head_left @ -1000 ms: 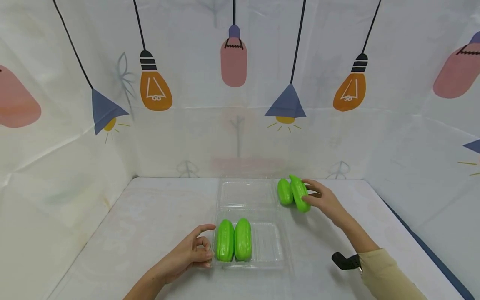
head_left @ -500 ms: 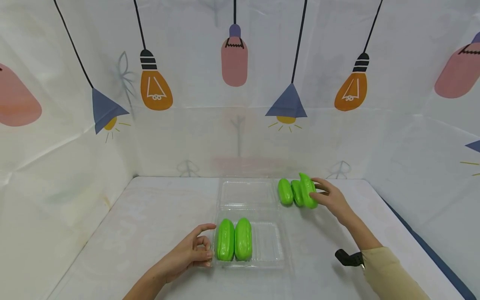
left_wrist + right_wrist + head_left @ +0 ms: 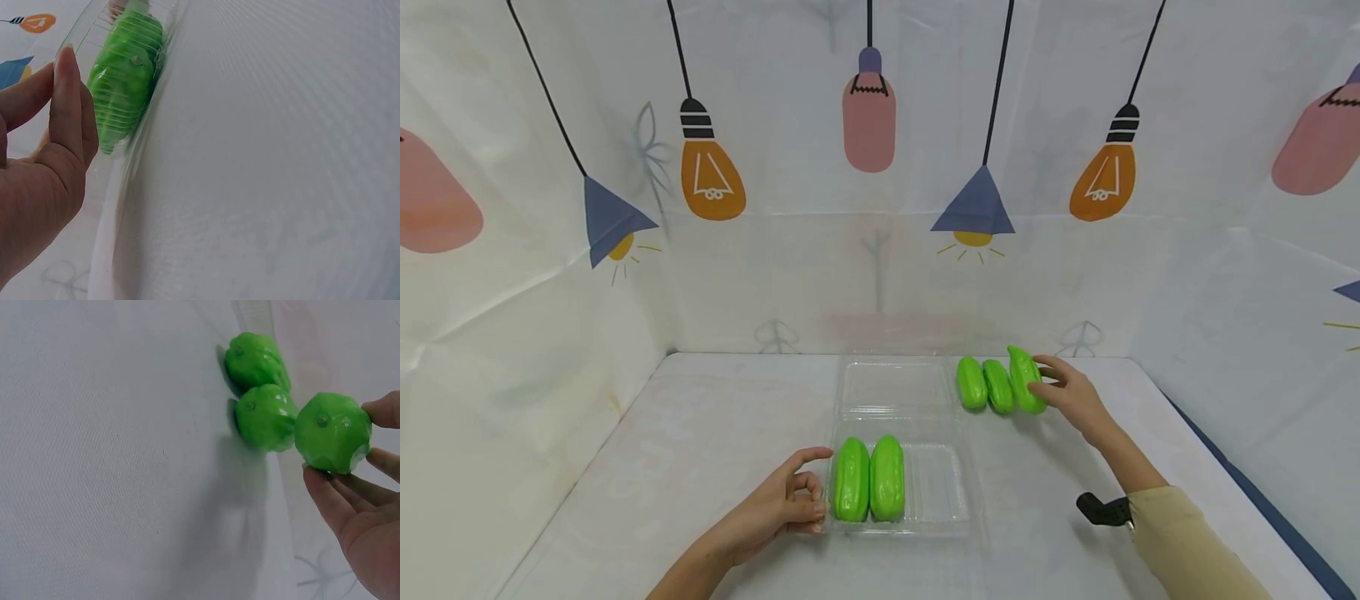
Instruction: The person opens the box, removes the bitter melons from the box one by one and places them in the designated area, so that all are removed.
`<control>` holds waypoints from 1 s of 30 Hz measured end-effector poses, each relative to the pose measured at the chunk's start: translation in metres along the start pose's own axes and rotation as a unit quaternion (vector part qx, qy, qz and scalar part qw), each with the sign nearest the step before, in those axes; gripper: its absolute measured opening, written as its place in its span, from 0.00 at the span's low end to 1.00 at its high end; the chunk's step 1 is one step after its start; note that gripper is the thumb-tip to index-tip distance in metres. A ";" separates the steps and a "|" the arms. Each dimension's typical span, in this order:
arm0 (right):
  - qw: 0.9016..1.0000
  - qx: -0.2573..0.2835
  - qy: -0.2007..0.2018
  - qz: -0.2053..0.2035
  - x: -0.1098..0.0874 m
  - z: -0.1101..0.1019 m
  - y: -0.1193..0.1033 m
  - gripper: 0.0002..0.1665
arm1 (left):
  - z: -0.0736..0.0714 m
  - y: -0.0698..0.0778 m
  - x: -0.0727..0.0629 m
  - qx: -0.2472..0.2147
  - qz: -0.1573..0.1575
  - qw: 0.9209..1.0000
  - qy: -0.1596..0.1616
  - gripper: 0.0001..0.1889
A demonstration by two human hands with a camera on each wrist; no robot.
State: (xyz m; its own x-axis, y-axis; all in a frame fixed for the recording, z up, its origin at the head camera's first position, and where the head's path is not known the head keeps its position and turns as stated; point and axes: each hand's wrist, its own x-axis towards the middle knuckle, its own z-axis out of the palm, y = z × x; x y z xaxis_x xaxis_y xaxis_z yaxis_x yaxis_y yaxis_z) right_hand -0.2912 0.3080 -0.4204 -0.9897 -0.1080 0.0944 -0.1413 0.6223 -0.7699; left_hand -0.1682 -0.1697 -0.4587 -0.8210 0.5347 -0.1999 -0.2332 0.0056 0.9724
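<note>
My left hand pinches the left rim of a clear plastic clamshell box, its index finger stretched along the edge. Inside the box's near half, two bright green toy cucumbers lie side by side at the left. Through the ribbed wall, the left wrist view shows a green cucumber close to the fingers. At the back right, my right hand holds another cucumber between thumb and fingers, tilted above the table. Beside it, two more cucumbers lie on the table.
The box's lid half lies folded back, away from me. A white sheet printed with lamps surrounds the white table. A black strap-like piece sticks out beside the right sleeve.
My right hand has moved to the right with its cucumber, away from the two on the table, so the middle one now shows fully. The left hand stays at the box rim.
</note>
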 end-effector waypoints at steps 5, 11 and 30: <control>1.000 -0.003 -0.003 0.013 0.003 -0.002 0.003 0.39 | -0.001 0.000 0.000 0.002 0.000 1.000 -0.001 0.42; 0.999 -0.009 -0.010 0.041 0.008 -0.001 0.008 0.39 | -0.001 0.000 0.000 0.004 0.000 1.000 -0.001 0.42; 0.998 -0.029 -0.003 0.052 0.024 0.007 0.024 0.37 | -0.001 0.001 0.000 0.010 0.005 1.000 0.004 0.42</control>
State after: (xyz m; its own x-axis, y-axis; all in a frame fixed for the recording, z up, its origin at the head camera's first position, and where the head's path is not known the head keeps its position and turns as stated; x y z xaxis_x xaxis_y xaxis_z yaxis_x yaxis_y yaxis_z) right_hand -0.3184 0.3152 -0.4413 -0.9989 -0.0453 0.0111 -0.0388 0.6741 -0.7376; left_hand -0.1691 -0.1708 -0.4583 -0.8275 0.5279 -0.1910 -0.2140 0.0180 0.9767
